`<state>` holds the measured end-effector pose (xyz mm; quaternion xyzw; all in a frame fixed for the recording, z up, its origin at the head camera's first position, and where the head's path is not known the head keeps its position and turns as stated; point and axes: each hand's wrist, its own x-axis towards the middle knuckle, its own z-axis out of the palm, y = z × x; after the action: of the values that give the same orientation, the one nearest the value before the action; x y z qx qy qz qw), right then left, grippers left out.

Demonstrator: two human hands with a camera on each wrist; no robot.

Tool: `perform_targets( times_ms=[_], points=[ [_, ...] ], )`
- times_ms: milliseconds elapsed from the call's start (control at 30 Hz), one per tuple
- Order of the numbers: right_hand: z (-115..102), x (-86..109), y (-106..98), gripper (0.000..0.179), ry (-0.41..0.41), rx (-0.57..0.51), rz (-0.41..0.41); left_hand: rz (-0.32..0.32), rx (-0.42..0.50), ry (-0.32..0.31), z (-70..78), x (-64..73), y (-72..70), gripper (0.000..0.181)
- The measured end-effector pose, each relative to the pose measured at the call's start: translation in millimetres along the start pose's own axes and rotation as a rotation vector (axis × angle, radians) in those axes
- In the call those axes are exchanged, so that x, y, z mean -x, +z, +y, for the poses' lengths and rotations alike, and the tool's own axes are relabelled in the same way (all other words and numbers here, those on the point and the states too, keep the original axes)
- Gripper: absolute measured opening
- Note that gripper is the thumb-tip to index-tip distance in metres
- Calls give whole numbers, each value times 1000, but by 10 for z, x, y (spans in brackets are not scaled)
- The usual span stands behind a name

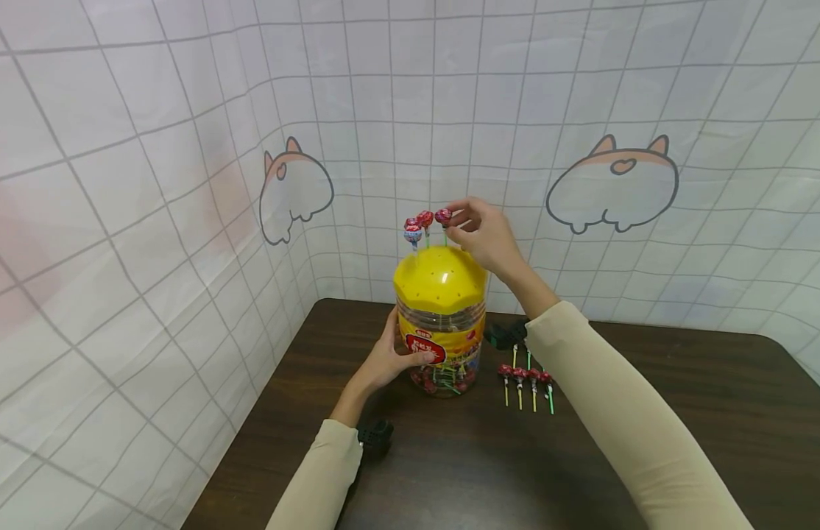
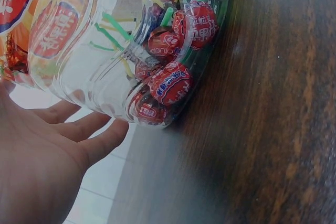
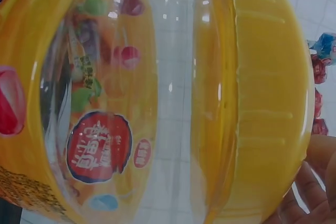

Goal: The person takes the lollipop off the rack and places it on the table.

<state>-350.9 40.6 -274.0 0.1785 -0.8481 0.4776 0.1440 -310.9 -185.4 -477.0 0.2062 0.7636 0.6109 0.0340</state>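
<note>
A clear plastic jar (image 1: 443, 353) with a bulging yellow lid (image 1: 440, 276) stands upright on the table. Its lower part holds several wrapped lollipops, seen up close as red wrappers (image 2: 170, 82) with green and yellow sticks. My left hand (image 1: 386, 359) grips the jar's left side, thumb across the label and fingers round the back. Above the lid, my right hand (image 1: 479, 234) pinches a red lollipop (image 1: 443, 216), whose green stick runs down to the lid's top. To its left, more lollipops stand in the lid, including a blue-and-red one (image 1: 413, 233).
Right of the jar, several red lollipops (image 1: 519, 374) lie in a row on the dark wooden table (image 1: 476, 456), others partly hidden behind them by my right sleeve (image 1: 609, 397). A white grid-patterned cloth (image 1: 450, 88) hangs behind and to the left.
</note>
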Motion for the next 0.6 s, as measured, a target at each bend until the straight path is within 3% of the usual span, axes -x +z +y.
perform_targets(
  times_ms=[267,500,600],
  points=[
    [5,-39,21,36,-27,-9,10,-2,2,-2,0,-2,7,110],
    [-56,-26,-46,36,-113,-90,123,9,-13,5,13,-2,17,112],
    [-82,12,-118,37,-153,-141,135,16,-20,1,14,1,18,113]
  ],
)
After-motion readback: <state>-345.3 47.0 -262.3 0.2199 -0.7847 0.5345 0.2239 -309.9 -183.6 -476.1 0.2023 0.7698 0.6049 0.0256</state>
